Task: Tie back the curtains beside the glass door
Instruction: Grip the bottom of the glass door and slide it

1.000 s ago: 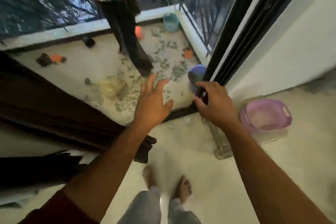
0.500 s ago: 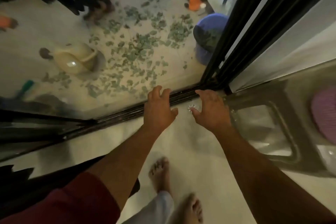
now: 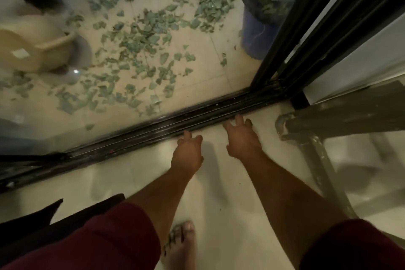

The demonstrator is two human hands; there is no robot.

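1. Hands come first: the left hand [image 3: 187,155] and the right hand [image 3: 242,138] both reach down toward the floor beside the door track [image 3: 197,119], fingers loosely spread, neither grip holding anything. They sit near each other but apart, which reads as a reach for something low, though nothing shows under the fingertips.

2. Fingers of the right hand [image 3: 238,119] reach the inner edge of the track; whether they touch it I cannot tell. The left hand lies just short of it, over the pale floor [image 3: 219,182].

3. Curtain fabric [image 3: 65,215], the task's own thing, shows only as a dark edge at the lower left, behind the left forearm and well apart from both hands. It is untied, so tying back looks not yet begun, and no tie-back is visible.

4. Beyond the hands, the glass door [image 3: 131,72] stands shut across the track, with its dark frame [image 3: 306,39] rising to the right.

5. Through the glass lie scattered green leaves [image 3: 142,35], a blue bucket [image 3: 256,37] holding more leaves, and a beige tub [image 3: 32,46] on its side.

6. To the right, indoors, a dark bench-like stand [image 3: 341,118] sits close to the right hand, something to keep clear of while reaching.

7. One bare foot [image 3: 182,245] is planted below the arms.
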